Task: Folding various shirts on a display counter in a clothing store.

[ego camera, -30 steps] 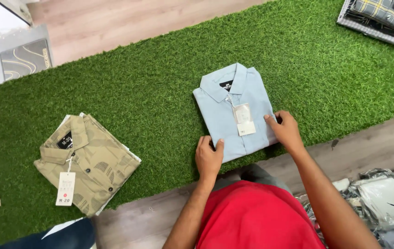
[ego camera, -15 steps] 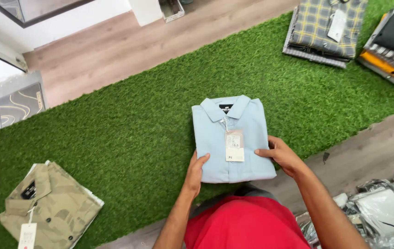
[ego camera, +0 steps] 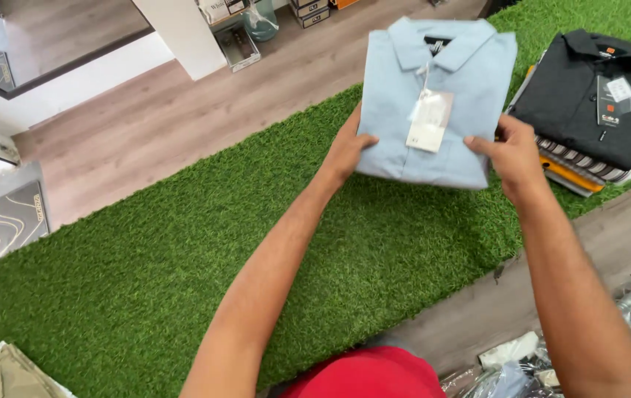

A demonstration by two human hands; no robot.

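Observation:
A folded light blue shirt (ego camera: 433,81) with a white hang tag on its front is lifted above the green artificial grass mat (ego camera: 182,258). My left hand (ego camera: 346,149) grips its lower left edge. My right hand (ego camera: 513,153) holds its lower right corner. The shirt's collar points away from me. It hangs just left of a stack of folded shirts topped by a black one (ego camera: 595,88).
A folded olive patterned shirt (ego camera: 2,374) lies at the mat's near left corner. Clear plastic bags (ego camera: 625,324) sit on the wooden floor at lower right. Boxes and a white pillar (ego camera: 182,37) stand beyond the mat's far edge.
Both hands have picked the blue shirt up off the mat and carried it forward and to the right, toward the stack with the black shirt.

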